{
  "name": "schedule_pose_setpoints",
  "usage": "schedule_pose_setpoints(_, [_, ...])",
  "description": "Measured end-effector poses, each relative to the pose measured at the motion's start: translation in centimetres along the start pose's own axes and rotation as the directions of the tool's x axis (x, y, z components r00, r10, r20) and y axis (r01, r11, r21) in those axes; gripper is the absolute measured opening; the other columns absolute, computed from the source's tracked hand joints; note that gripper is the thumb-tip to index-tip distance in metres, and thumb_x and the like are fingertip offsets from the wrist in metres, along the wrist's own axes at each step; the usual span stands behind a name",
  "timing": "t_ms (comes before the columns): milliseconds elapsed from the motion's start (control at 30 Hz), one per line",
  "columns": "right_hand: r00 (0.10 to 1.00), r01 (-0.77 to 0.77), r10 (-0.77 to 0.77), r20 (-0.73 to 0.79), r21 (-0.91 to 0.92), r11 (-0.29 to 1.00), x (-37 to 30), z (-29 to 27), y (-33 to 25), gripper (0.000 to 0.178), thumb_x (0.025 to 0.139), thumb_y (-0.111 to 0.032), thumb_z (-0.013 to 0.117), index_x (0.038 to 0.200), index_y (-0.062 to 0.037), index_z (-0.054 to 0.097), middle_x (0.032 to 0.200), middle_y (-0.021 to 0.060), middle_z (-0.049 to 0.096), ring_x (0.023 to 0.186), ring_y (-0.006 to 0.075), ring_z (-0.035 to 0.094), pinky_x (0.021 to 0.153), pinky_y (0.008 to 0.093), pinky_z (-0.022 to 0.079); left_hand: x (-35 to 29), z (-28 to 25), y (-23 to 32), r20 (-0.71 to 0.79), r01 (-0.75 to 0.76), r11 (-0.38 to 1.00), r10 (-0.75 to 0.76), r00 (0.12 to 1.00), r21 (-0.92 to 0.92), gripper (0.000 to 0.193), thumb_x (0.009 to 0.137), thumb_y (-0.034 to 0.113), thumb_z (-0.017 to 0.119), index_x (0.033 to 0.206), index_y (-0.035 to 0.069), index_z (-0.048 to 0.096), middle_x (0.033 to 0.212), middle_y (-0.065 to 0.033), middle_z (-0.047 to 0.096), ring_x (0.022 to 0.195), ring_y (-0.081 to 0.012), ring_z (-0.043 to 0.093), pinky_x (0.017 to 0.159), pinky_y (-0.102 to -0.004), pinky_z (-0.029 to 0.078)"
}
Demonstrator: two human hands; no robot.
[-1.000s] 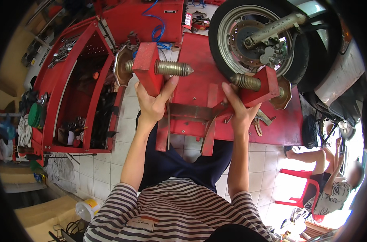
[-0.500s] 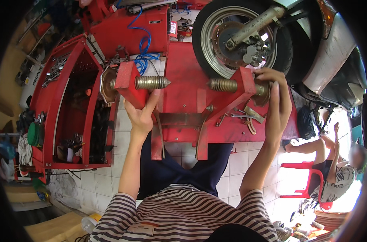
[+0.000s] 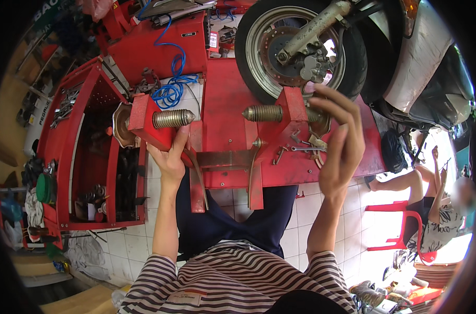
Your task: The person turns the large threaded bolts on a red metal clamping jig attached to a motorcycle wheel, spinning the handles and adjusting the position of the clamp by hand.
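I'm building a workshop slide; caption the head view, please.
Left hand grips a red metal frame, right hand open beside its right knob, near a motorcycle wheel.

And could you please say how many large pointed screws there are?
2: one screw through the red frame's left upright, by the left hand; another screw through its right upright, by the right hand.

Holding a red screw frame (image 3: 225, 158) by its left upright in the left hand (image 3: 169, 162); curving the right hand (image 3: 341, 144) near the right knob (image 3: 317, 125), possibly touching. Facing a wrench (image 3: 307, 148) on the red counter (image 3: 220, 94), plus a motorcycle wheel (image 3: 252, 68).
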State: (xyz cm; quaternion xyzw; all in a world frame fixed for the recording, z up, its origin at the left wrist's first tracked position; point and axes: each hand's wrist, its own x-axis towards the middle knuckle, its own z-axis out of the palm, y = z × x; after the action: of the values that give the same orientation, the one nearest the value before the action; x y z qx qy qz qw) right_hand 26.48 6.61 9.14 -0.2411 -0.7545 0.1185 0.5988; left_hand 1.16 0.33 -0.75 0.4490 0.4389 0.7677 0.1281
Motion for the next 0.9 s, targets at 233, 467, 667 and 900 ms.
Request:
schedule_pose_setpoints(233, [0.994, 0.035, -0.024, -0.106, 0.105, 0.994, -8.2, -0.7, 2.3, 0.012, 0.092, -0.001, 0.049, 0.092, 0.0027, 0.060, 0.104, 0.0190, 0.063, 0.092, 0.0274, 0.059, 0.084, 0.0372, 0.044, 0.0, 0.7, 0.5, 0.040, 0.003, 1.000, -0.002, 0.999, -0.019, 0.014, 0.087, -0.001, 0.060, 0.099, -0.002, 0.052, 0.061, -0.0055, 0.050, 0.046, -0.0141, 0.049, 0.046, -0.0271, 0.039])
schedule_pose_setpoints(467, [0.968, -0.250, 0.250, -0.006, -0.031, 0.968, -0.8, 0.1, -0.4, 0.026, 0.094, -0.005, 0.049, 0.118, 0.0030, 0.057, 0.110, 0.0155, 0.064, 0.098, 0.0241, 0.060, 0.093, 0.0321, 0.042, 0.1, -0.9, -0.8, 0.031, -0.032, 0.999, 0.032, 0.999, 0.013, 0.014, 0.087, -0.001, 0.061, 0.100, -0.003, 0.053, 0.062, -0.0055, 0.051, 0.046, -0.0138, 0.049, 0.046, -0.0270, 0.038])
schedule_pose_setpoints(667, [0.993, -0.117, 0.114, 0.028, 0.178, 0.977, -0.9, 0.8, 1.6, 0.033, 0.092, -0.011, 0.055, 0.121, 0.0027, 0.055, 0.118, 0.0174, 0.060, 0.113, 0.0268, 0.057, 0.101, 0.0370, 0.040, 0.2, -0.5, -0.4, 0.057, -0.075, 0.996, 0.072, 0.996, 0.052, 0.016, 0.087, -0.001, 0.062, 0.102, -0.002, 0.056, 0.071, -0.0066, 0.057, 0.051, -0.0137, 0.052, 0.048, -0.0268, 0.040])
schedule_pose_setpoints(900, [0.982, 0.174, -0.154, -0.114, 0.199, 0.964, -1.8, 2.3, 3.6, 0.027, 0.094, -0.017, 0.055, 0.115, -0.0005, 0.051, 0.127, 0.0216, 0.050, 0.119, 0.0330, 0.052, 0.104, 0.0442, 0.038, 0.2, -1.0, -0.5, 0.145, -0.056, 0.992, 0.039, 0.989, 0.113, 0.014, 0.086, 0.000, 0.064, 0.099, -0.002, 0.057, 0.076, -0.0052, 0.058, 0.057, -0.0114, 0.053, 0.051, -0.0258, 0.041])
